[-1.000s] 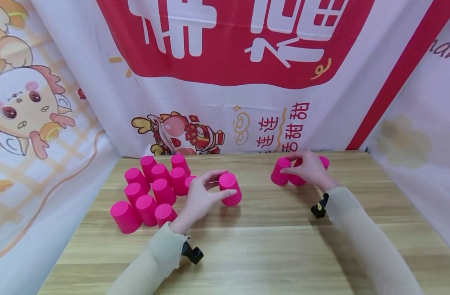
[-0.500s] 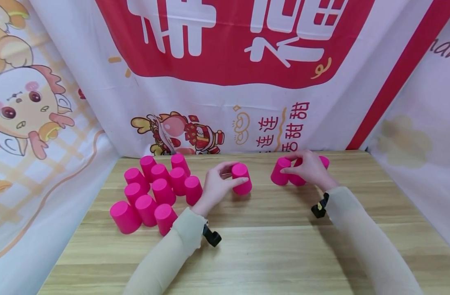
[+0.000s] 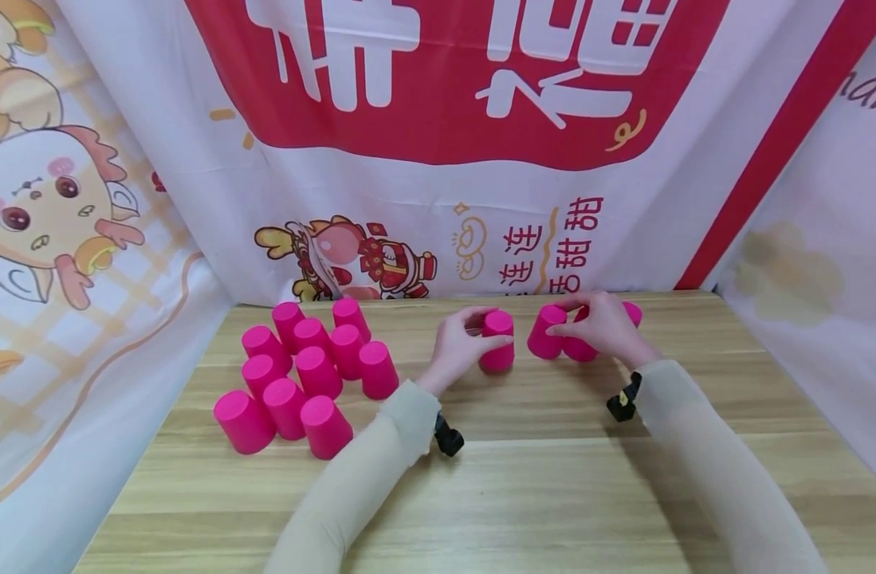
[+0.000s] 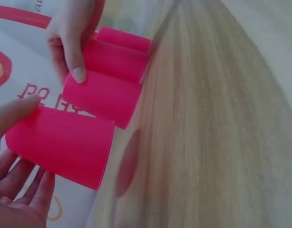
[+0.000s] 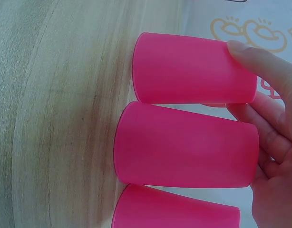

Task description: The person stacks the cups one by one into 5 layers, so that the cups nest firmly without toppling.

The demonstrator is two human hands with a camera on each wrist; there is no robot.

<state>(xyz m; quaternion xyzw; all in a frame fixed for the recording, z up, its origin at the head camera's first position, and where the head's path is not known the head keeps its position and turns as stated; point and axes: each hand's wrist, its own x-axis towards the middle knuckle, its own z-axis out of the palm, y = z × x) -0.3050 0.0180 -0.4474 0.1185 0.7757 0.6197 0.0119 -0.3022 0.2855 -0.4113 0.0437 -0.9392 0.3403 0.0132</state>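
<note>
My left hand (image 3: 457,347) holds an upside-down pink plastic cup (image 3: 498,343), thumb on one side and fingers on the other. In the left wrist view, this cup's rim hangs just above the table, apart from its reflection. To its right stands a row of three upside-down pink cups. At the row's left end, my right hand (image 3: 606,323) pinches a cup (image 3: 544,335) near its base. The middle cup (image 5: 186,147) stands close beside it, and the right-end cup (image 3: 632,313) is mostly hidden behind the right hand in the head view.
Several more upside-down pink cups (image 3: 316,371) stand in a cluster on the left of the wooden table (image 3: 538,494). A printed cloth (image 3: 438,231) hangs along the table's back edge, with further cloths at both sides.
My left hand has carried its cup rightward and slightly back, away from the cluster and closer to the row. The right hand stays in place on its cup.
</note>
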